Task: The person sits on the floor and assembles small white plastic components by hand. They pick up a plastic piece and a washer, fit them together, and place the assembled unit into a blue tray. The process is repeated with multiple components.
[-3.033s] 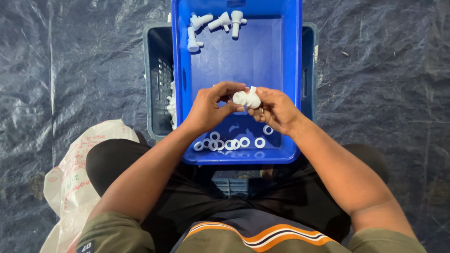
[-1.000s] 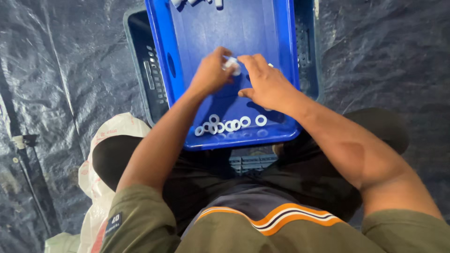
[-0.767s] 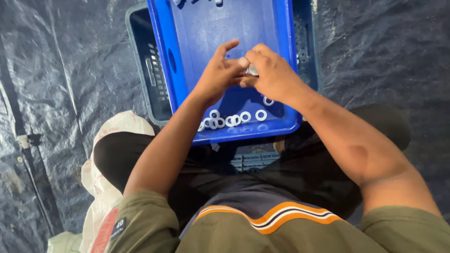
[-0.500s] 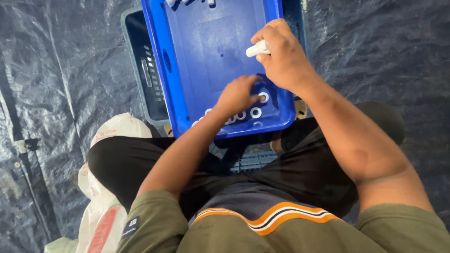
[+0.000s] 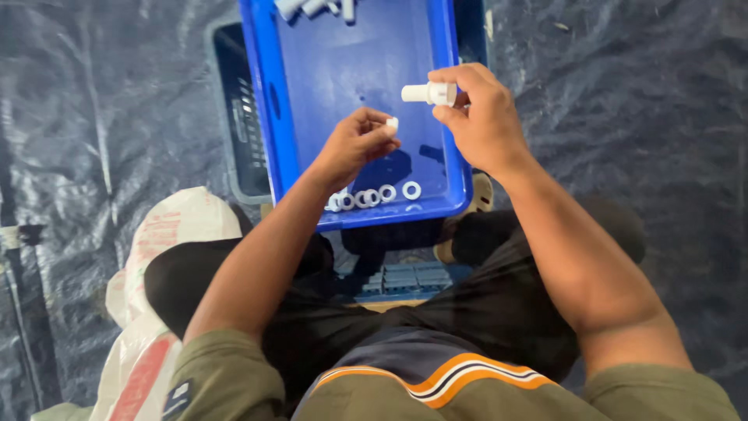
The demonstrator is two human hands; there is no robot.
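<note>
A blue plastic tray [image 5: 280,117] rests over a dark crate in front of me. My right hand [image 5: 477,117] pinches a white plastic fitting [image 5: 427,93] above the tray, its narrow end pointing left. My left hand [image 5: 354,144] holds a small white ring [image 5: 392,124] between thumb and fingertips, a short gap left of the fitting. Several white rings [image 5: 372,196] lie in a row along the tray's near edge. More white fittings [image 5: 315,8] lie at the tray's far end.
A dark crate [image 5: 238,132] sits under the tray, showing at its left. A white sack with red print [image 5: 160,257] lies by my left leg. Dark plastic sheeting [image 5: 623,101] covers the floor all around. My knees are below the tray.
My left hand dipped to the row of rings and came up holding one. My right hand lifted the fitting away and to the right. The view has shifted slightly.
</note>
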